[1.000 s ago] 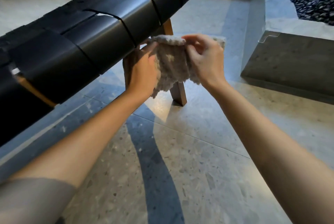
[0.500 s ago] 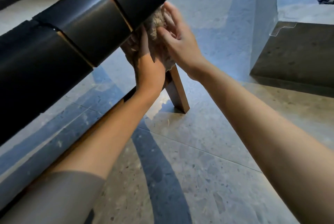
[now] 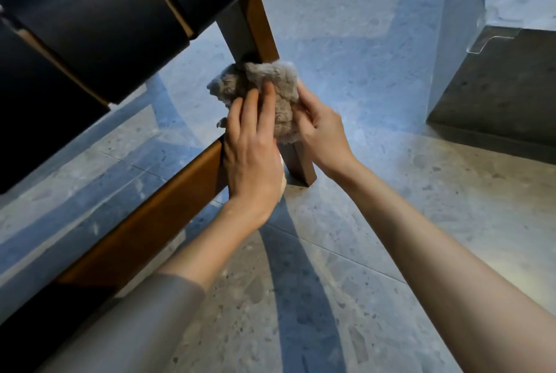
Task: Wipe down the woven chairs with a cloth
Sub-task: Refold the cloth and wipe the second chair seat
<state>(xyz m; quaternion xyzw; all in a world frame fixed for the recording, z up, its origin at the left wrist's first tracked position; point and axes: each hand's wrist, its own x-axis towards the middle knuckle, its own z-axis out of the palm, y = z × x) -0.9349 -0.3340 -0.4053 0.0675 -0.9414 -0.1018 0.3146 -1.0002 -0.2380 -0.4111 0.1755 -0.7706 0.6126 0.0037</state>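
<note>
1. Both hands have come down from just under the black woven straps [image 3: 90,26] to the lower part of the wooden leg [image 3: 263,29]. The cloth [image 3: 276,86], half hidden before, now shows nearly whole.
2. Nearest, a grey sleeve [image 3: 135,321] covers the left forearm, while the right forearm is bare.
3. Beyond the sleeve, the lower rail [image 3: 144,216] of brown wood runs up from the bottom left and meets the leg beneath the left hand.
4. That left hand [image 3: 252,146] lies with straight fingers flat on the cloth, pressing it against the leg; its thumb is hidden.
5. Just beside it, the right hand [image 3: 322,131] grips the cloth's right edge, fingers curled behind it.
6. Fluffy and grey-beige, the cloth sits against the front of the leg just above the rail joint, and the leg's foot shows below it on the floor [image 3: 361,252].
7. Above and to the left, the straps wrap round the seat frame, with pale wood showing in the gaps.
8. Farthest, at the right and well apart from the chair, stands a concrete block [image 3: 496,95].
</note>
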